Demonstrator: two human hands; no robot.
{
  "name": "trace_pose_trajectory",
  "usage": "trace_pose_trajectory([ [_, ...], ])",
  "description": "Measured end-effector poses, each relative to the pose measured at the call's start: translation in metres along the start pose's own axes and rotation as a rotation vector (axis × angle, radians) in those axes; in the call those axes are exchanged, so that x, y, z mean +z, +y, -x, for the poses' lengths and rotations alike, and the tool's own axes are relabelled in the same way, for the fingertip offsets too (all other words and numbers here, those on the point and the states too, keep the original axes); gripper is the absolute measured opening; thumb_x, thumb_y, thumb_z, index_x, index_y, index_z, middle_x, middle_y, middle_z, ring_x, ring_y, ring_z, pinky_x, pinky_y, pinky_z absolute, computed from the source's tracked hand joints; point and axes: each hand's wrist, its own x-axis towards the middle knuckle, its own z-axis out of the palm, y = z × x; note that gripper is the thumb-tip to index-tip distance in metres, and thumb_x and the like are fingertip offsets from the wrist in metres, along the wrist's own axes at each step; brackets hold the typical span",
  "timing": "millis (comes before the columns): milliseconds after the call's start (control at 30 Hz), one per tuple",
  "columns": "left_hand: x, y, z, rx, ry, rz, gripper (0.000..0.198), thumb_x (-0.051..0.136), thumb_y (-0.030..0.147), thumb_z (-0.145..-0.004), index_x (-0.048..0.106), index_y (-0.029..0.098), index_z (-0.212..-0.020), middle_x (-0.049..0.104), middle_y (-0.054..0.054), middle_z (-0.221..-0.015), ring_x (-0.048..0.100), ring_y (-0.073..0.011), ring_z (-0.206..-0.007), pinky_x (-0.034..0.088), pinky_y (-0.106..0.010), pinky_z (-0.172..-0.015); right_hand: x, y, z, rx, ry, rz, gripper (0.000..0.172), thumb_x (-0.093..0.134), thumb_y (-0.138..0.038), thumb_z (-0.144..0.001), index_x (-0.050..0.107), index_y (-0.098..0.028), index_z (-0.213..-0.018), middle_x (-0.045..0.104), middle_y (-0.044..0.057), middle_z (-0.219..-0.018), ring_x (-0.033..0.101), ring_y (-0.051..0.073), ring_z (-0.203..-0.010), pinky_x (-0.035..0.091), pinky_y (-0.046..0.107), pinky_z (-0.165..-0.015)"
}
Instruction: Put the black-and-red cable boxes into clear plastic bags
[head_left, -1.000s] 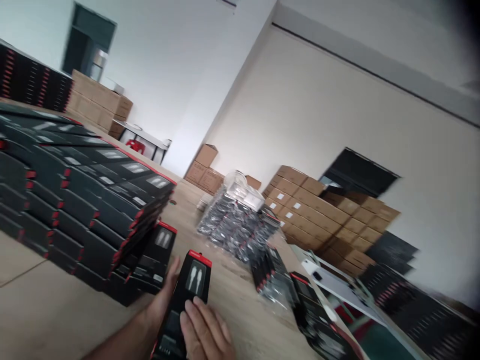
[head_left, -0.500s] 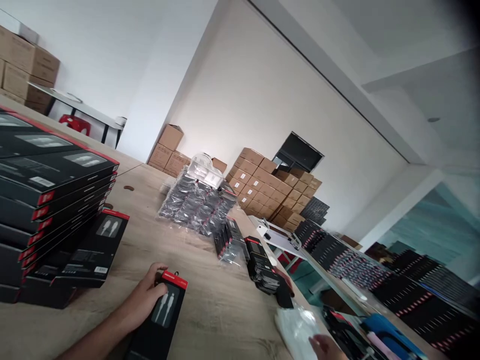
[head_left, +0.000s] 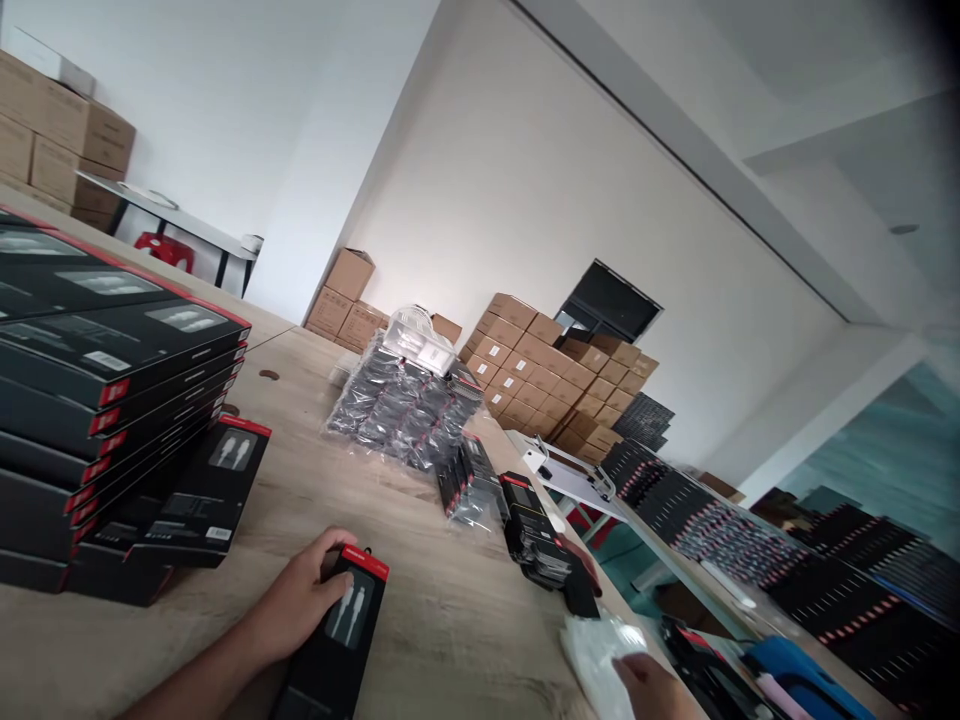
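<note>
My left hand (head_left: pixel 311 590) grips the upper left side of a black box (head_left: pixel 341 640) with a red top edge and a picture of white cable plugs. The thumb lies on its front; the box's lower end runs out of view. At the lower right, my right hand (head_left: pixel 649 685) has its fingertips pressed on a clear plastic bag (head_left: pixel 600 655) near the table's edge. To the left, black and red boxes (head_left: pixel 135 350) stand in a tall stack, with one more box (head_left: pixel 214 490) lying tilted against its right side.
Plastic-wrapped packs (head_left: pixel 405 405) stand mid-table, with small boxes (head_left: pixel 469 480) and a black pile (head_left: pixel 532 530) to their right. A blue pouch (head_left: pixel 799 675) lies at lower right. Cartons (head_left: pixel 525 360) and rows of black boxes (head_left: pixel 705 520) fill the background.
The view has shifted slightly, so most things appear further right. My right hand has come to the plastic bag and its fingers now touch it. My left hand still holds the black box.
</note>
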Motion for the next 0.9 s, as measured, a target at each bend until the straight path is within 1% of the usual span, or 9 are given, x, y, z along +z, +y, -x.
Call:
trace_pose_trajectory([
  [133,0.001,0.001,-0.002,0.084,0.040,-0.085,0.014,0.054,0.025,-0.075,0.065,0.020,-0.081,0.066,-0.006,-0.109,0.055,-0.0266,-0.112,0.037,-0.038,-0.097,0.013,-0.071,0.001,-0.144,-0.005,-0.040,0.032,0.040,-0.048,-0.074,0.063,-0.028,-0.063,0.072,0.009,-0.069,0.068,0.031,-0.070,0.049,0.039,-0.064],
  [200,0.001,0.003,-0.003,0.088,0.051,-0.083,0.015,0.056,0.028,-0.076,0.068,0.021,-0.071,0.064,-0.007,-0.117,0.047,-0.0287,-0.124,0.034,-0.038,-0.102,0.024,-0.118,0.011,-0.306,-0.025,-0.107,0.032,0.041,-0.047,-0.080,0.066,-0.027,-0.074,0.074,0.009,-0.083,0.068,0.028,-0.080,0.049,0.036,-0.071],
  [267,0.000,0.007,-0.004,0.059,0.049,-0.071,0.028,0.055,0.039,-0.080,0.070,0.021,-0.065,0.065,-0.008,-0.116,0.046,-0.0299,-0.125,0.034,-0.037,-0.102,0.036,-0.171,0.030,-0.563,-0.038,-0.184,0.030,0.042,-0.040,-0.085,0.067,-0.024,-0.080,0.073,0.009,-0.087,0.067,0.026,-0.082,0.049,0.035,-0.074],
  [367,-0.004,0.015,-0.004,0.043,0.051,-0.112,0.052,0.047,0.056,-0.086,0.070,0.020,-0.058,0.067,-0.008,-0.110,0.056,-0.0289,-0.111,0.039,-0.033,-0.094,0.048,-0.249,0.073,-0.911,-0.057,-0.195,0.022,0.046,-0.025,-0.088,0.066,-0.024,-0.079,0.069,0.006,-0.083,0.064,0.023,-0.080,0.048,0.033,-0.073],
  [467,-0.009,0.019,-0.004,0.044,0.010,-0.119,0.054,0.049,0.059,-0.084,0.069,0.016,-0.057,0.068,-0.007,-0.091,0.061,-0.0224,-0.083,0.041,-0.030,-0.077,0.056,-0.303,0.113,-1.097,-0.035,-0.120,0.018,0.054,-0.018,-0.086,0.066,-0.024,-0.075,0.066,0.004,-0.080,0.061,0.021,-0.078,0.046,0.032,-0.070],
  [567,-0.013,0.019,-0.006,0.025,-0.047,-0.008,0.036,0.063,0.045,-0.075,0.065,0.014,-0.057,0.059,0.000,-0.066,0.053,-0.0156,-0.064,0.036,-0.026,-0.062,0.068,-0.324,0.133,-1.133,-0.066,-0.095,0.018,0.057,-0.012,-0.083,0.065,-0.024,-0.073,0.065,0.003,-0.079,0.060,0.022,-0.079,0.046,0.032,-0.069],
  [700,-0.016,0.018,-0.006,0.007,-0.102,0.074,0.014,0.065,0.027,-0.063,0.065,0.014,-0.059,0.054,0.002,-0.066,0.046,-0.0122,-0.062,0.031,-0.024,-0.059,0.091,-0.315,0.132,-0.980,-0.190,-0.373,0.022,0.049,-0.021,-0.091,0.065,-0.023,-0.076,0.064,0.002,-0.079,0.062,0.019,-0.079,0.047,0.029,-0.069],
  [800,-0.017,0.018,-0.005,-0.022,-0.084,0.064,0.015,0.064,0.028,-0.063,0.064,0.014,-0.058,0.058,0.000,-0.074,0.048,-0.0130,-0.064,0.032,-0.024,-0.059,0.103,-0.300,0.124,-0.809,-0.222,-0.633,0.023,0.047,-0.032,-0.093,0.066,-0.021,-0.086,0.065,0.004,-0.083,0.062,0.018,-0.078,0.048,0.028,-0.069],
  [900,-0.017,0.018,-0.005,-0.066,-0.003,0.042,0.023,0.067,0.036,-0.064,0.062,0.015,-0.056,0.062,-0.002,-0.077,0.052,-0.0158,-0.068,0.035,-0.025,-0.061,0.101,-0.292,0.123,-0.724,-0.208,-0.756,0.019,0.054,-0.037,-0.088,0.064,-0.020,-0.089,0.064,0.003,-0.082,0.060,0.017,-0.075,0.048,0.027,-0.067],
])
